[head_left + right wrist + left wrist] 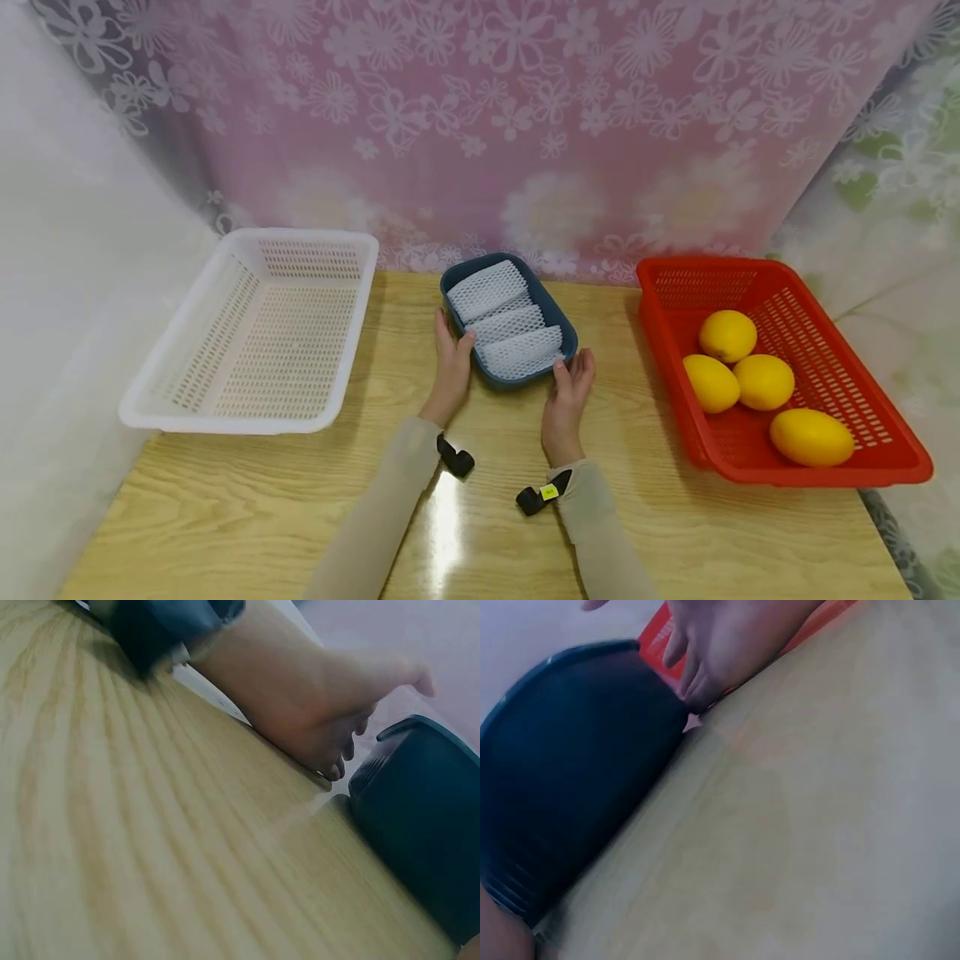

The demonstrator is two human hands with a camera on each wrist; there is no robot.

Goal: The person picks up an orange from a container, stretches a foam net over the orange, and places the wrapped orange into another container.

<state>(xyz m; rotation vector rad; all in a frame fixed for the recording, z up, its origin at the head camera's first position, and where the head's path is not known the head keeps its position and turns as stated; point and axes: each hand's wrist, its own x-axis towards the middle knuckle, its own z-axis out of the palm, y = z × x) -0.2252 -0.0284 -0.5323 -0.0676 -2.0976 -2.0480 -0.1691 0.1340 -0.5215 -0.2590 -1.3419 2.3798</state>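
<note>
A dark blue plastic basket (558, 321) sits on the wooden table, turned at a slant. Inside it lie three white foam net sleeves (502, 321), side by side. My left hand (452, 367) is at the basket's left side, thumb near the rim. At the front right corner is my right hand (567, 400), its thumb close to the rim and its fingers along the outside. The right wrist view shows a gap between the left hand (300, 712) and the basket wall (420, 817). In the left wrist view, the right hand's fingers (697, 682) reach down beside the basket's corner.
On the left stands a white slotted basket (281, 350). A red basket (675, 408) on the right holds several yellow lemons (765, 383). Behind the table (480, 517) hangs a pink floral curtain (487, 125). Both wrists wear black straps with small cameras.
</note>
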